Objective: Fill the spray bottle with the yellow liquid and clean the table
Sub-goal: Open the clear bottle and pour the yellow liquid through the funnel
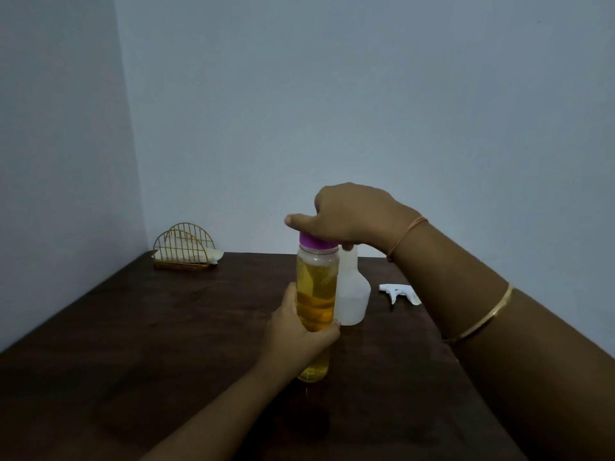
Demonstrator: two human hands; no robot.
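- A clear bottle (315, 294) of yellow liquid was stood upright on the dark wooden table (173, 331), pretty much dead centre, with orange-ish chunks seen floating around its middle.
- The left hand (296, 334) was wrapped round the lower half of that bottle, fingers closed firmly on it.
- The right hand (346, 211) was set down over the purple cap (314, 241), fingers curled on it from above and the thumb stuck out to the left. The cap was on the bottle.
- The white spray bottle (352, 294) was parked just behind and to the right of the yellow one, upright, its top partly hidden by the right hand.
- Its white trigger head (397, 292) was laid flat on the table, apart from the bottle, off to the right.
- A gold wire napkin holder (184, 247) with white napkins was tucked in the far left corner by the wall.
- A thin thread at the wrist and a gold bangle (479, 319) were worn on the right arm.
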